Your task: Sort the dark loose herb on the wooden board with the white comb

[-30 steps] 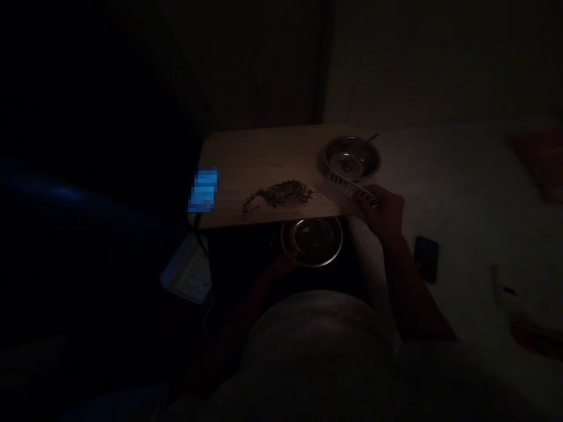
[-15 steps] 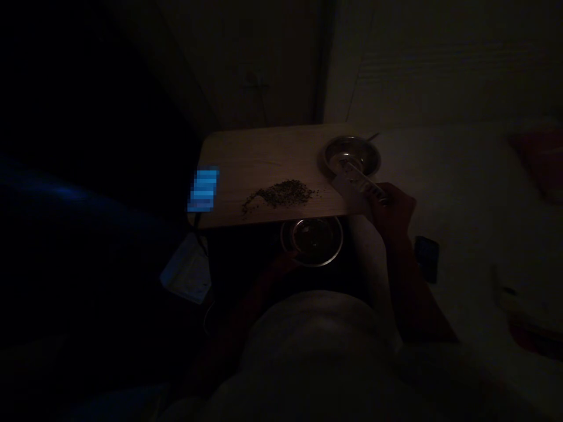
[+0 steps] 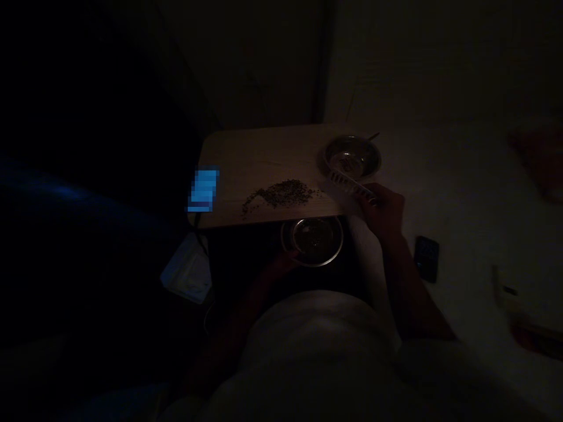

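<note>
The scene is very dim. My right hand [image 3: 382, 208] is closed around a pale, brush-like tool [image 3: 349, 183] with a striped, slotted-looking back; blur hides its exact kind. The tool is over the right part of the wooden board [image 3: 255, 146], in front of a metal bowl [image 3: 372, 153]. Left of the tool, small dark bits [image 3: 285, 193] lie in a loose pile. Below the board's near edge, my left hand [image 3: 288, 261] grips the rim of a second metal bowl [image 3: 338, 249]. Dark contents show in that bowl, but I cannot make them out.
A lit phone-like screen [image 3: 204, 187] glows at the board's left end. A dark phone [image 3: 426, 259] lies on the pale surface to the right, with a reddish item [image 3: 539, 158] farther off. A pale container [image 3: 189, 269] stands lower left. A thin handle sticks out of the far bowl.
My right hand has shifted slightly left with the brush-like tool, whose tip has moved from the far bowl's inside to its near-left rim. My left hand and its bowl stay put.
</note>
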A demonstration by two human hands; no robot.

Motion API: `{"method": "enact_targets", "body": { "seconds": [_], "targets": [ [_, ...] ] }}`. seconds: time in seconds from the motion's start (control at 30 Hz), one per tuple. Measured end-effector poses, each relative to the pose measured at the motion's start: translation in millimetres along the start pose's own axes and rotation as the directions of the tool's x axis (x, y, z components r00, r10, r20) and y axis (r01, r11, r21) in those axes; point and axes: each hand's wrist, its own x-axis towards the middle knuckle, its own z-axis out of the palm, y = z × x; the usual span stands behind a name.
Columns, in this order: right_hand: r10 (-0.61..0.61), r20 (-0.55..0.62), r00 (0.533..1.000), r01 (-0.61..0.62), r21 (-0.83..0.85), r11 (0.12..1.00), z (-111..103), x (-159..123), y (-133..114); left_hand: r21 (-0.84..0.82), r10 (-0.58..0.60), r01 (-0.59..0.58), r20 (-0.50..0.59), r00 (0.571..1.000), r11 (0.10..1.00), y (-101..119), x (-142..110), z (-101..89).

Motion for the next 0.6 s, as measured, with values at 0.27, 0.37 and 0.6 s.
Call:
{"method": "enact_targets", "body": {
  "seconds": [0.27,0.37,0.6],
  "targets": [
    [-0.02,0.067,0.998,0.016,0.057,0.998,2.9,-4.5,-9.9,0.002,0.001,-0.001,-0.02,1.0,1.0,2.0,-1.8,2.6],
    [-0.006,0.075,0.997,0.0,0.086,0.996,2.8,-5.2,-10.6,0.012,-0.017,0.018,-0.013,1.0,1.0,1.8,-1.9,3.7],
    [0.006,0.115,0.993,-0.017,0.096,0.995,-0.7,-6.8,-12.4,-0.012,-0.009,0.009,0.002,1.0,1.0,2.7,-1.0,3.1]
  ]
}}
